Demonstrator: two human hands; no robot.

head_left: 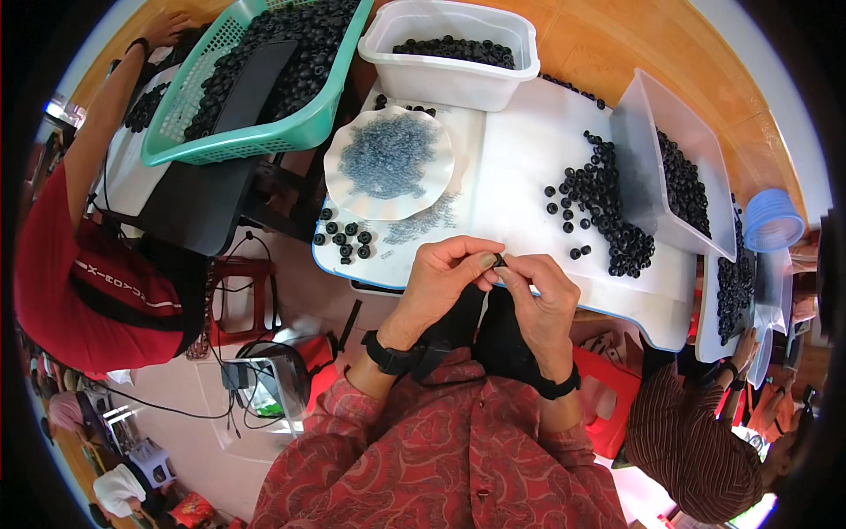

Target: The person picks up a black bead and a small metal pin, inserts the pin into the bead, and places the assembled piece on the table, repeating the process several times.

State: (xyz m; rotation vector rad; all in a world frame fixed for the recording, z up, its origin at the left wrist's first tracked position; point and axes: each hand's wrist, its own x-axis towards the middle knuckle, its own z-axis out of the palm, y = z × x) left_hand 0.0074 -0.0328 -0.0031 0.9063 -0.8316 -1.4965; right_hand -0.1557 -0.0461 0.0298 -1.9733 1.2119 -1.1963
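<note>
My left hand and my right hand meet over the front edge of the table. Fingertips of both pinch one small black part, mostly covered by the fingers. Left of them lie several loose round black parts with holes. Beyond these stands a white wavy-rimmed plate heaped with tiny clear pieces; more clear pieces are scattered beside it. To the right spreads a pile of round black parts.
A white tub and a green basket, both holding black parts, stand at the back. At right are a translucent bin and blue stacked cups. People work on both sides; cables hang and trail at left.
</note>
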